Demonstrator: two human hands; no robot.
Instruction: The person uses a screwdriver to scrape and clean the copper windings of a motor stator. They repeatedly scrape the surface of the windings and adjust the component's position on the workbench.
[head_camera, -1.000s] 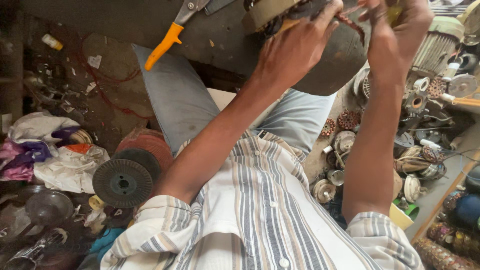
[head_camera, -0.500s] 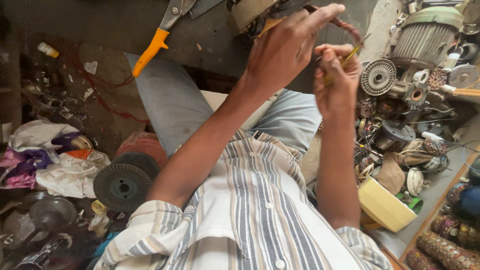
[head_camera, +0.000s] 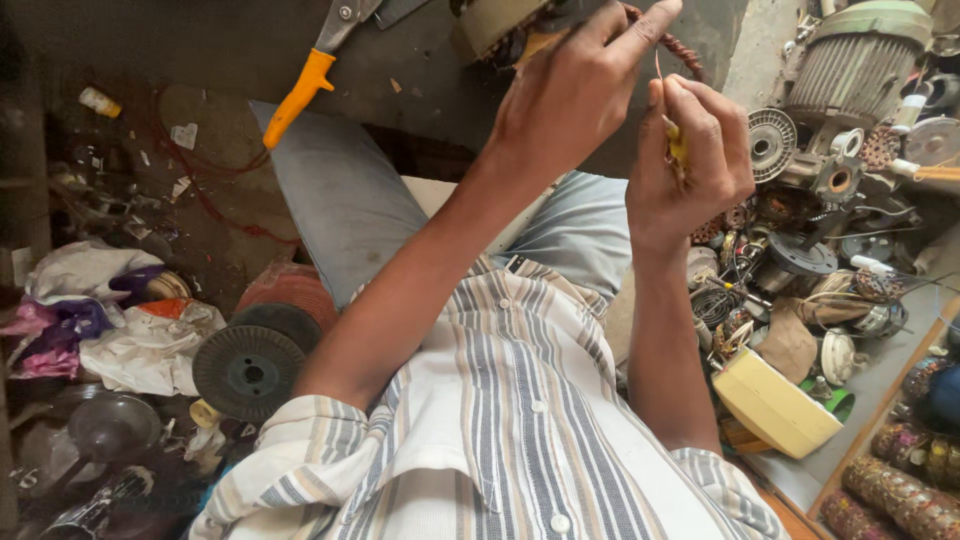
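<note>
Seen from above, a seated person works on a motor stator (head_camera: 520, 22) at the top edge, its copper winding (head_camera: 672, 45) looping out. The left hand (head_camera: 570, 95) grips the stator body; the right hand (head_camera: 690, 150), just beside it, pinches a small yellow tool (head_camera: 677, 150) and a thin wire. Steady bracing and a taut wire seem wise here.

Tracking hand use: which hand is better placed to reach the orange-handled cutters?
Probably the left hand: the orange-handled cutters lie on its side, though it rests on the motor part. The right hand is farther and pinches a yellow tool.
</note>
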